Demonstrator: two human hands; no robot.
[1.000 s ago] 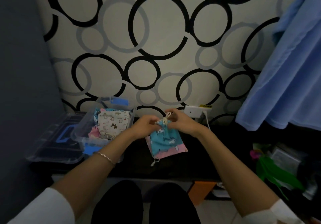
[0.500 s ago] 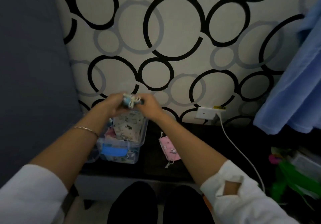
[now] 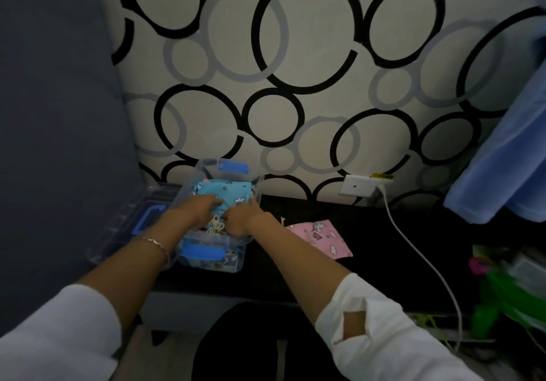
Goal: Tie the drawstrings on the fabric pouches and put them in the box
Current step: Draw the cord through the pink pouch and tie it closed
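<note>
While left hand [image 3: 196,208] and right hand [image 3: 243,218] fingers clamp it, a soft blue pouch [image 3: 225,193] fills a clear box [image 3: 236,258].

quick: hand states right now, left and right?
Left hand: on the blue pouch in the box; gripping or pressing, cannot tell.
Right hand: on the same pouch; cannot tell either.

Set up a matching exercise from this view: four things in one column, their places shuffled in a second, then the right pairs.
Things
1. blue pouch
2. pink pouch
3. clear lid
4. white cable

Places
A. on the dark surface, right of the clear box
B. leading from the wall socket
C. inside the clear box
D. left of the clear box

Pairs: 1-C; 2-A; 3-D; 4-B
</note>
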